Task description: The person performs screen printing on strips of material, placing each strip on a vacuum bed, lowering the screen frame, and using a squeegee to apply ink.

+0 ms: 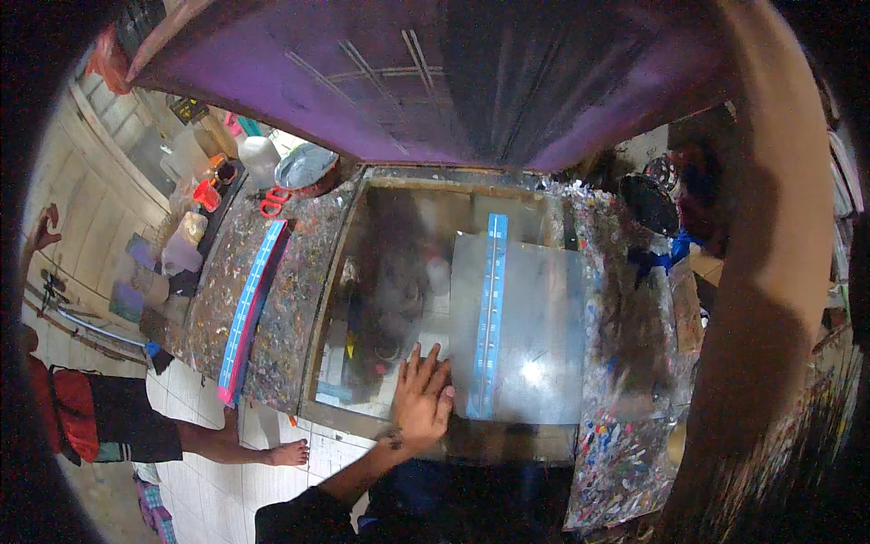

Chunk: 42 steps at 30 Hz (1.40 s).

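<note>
My left hand [421, 390] lies with fingers apart on the glass top [349, 286], just left of a translucent greyish sheet [544, 326]. A long light-blue strip with small markings [494, 272] runs upright along the sheet, its far end reaching past the sheet's upper edge. More blue marked strips [249, 313], with pink along their side, lie together on the paint-spattered board at the left. My right hand is not in view.
A purple raised panel [272, 104] spans the back, with a beige upright [779, 208] at right. Red scissors [272, 202], a metal bowl [306, 166] and a red cup [207, 195] sit back left. Another person's leg [227, 444] and hand [45, 231] show at left.
</note>
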### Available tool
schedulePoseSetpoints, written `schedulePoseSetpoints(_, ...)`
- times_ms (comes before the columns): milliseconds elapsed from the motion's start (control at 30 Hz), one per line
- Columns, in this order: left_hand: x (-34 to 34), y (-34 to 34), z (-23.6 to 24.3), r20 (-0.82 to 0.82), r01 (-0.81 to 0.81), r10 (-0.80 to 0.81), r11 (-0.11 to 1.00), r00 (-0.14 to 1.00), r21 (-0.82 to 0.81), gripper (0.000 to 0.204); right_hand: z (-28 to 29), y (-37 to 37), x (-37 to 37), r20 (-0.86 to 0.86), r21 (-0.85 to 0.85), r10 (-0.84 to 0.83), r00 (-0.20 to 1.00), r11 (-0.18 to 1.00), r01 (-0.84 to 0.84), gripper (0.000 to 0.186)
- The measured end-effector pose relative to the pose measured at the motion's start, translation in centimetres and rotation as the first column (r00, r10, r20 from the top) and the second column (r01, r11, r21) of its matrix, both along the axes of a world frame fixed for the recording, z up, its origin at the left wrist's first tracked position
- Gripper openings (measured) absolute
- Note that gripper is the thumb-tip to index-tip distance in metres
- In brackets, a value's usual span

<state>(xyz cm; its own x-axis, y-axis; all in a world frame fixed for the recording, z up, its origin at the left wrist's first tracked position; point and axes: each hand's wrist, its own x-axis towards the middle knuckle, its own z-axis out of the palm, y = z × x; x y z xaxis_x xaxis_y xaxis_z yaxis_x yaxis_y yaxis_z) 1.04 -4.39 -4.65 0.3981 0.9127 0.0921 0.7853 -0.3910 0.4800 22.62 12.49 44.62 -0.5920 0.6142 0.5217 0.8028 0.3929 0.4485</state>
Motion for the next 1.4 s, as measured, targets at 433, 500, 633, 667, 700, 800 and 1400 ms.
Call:
schedulePoseSetpoints(433, 0.4, -1.1, 17.1, 0.978, 0.072, 0.152, 0.987, -0.140, -0.143, 0.047, -11.7, -10.7, -3.1, -0.476, 0.058, 0.047, 0.878, 0.998, -0.022, 0.043)
schedulePoseSetpoints(500, -4.4, -3.7, 17.9, 0.956, 0.010, 0.240, 0.970, -0.171, -0.242, 0.046, -19.6, -16.3, -4.2, -0.539, 0.076, 0.184, 0.822, 0.982, -0.170, 0.038)
schedulePoseSetpoints(633, -7.8, -9.9, 12.3, 0.739, 0.151, 0.671, 0.737, -0.052, -0.659, 0.044, -29.4, -22.0, -6.3, -0.390, -0.551, -0.215, 0.895, 0.833, -0.040, 0.033)
schedulePoseSetpoints(667, -7.7, -10.5, 10.3, 0.686, 0.181, 0.725, 0.684, -0.063, -0.707, 0.046, -30.6, -21.5, -6.0, -0.368, -0.664, -0.268, 0.890, 0.746, -0.050, 0.031)
schedulePoseSetpoints(700, -7.9, -10.9, 8.5, 0.664, 0.169, 0.747, 0.660, -0.039, -0.732, 0.047, -31.2, -21.4, -5.7, -0.246, -0.850, -0.384, 0.890, 0.527, -0.007, 0.030)
schedulePoseSetpoints(800, -8.3, -11.6, 4.9, 0.635, 0.158, 0.771, 0.624, 0.032, -0.765, 0.051, -32.3, -20.9, -4.3, -0.252, -0.873, -0.363, 0.897, 0.484, -0.050, 0.028)
schedulePoseSetpoints(1400, -9.8, -10.6, 1.7, 0.518, 0.147, 0.816, 0.496, 0.256, -0.855, 0.049, -40.7, 7.7, 4.3, -0.218, -0.706, -0.197, 0.956, 0.708, -0.015, 0.032)
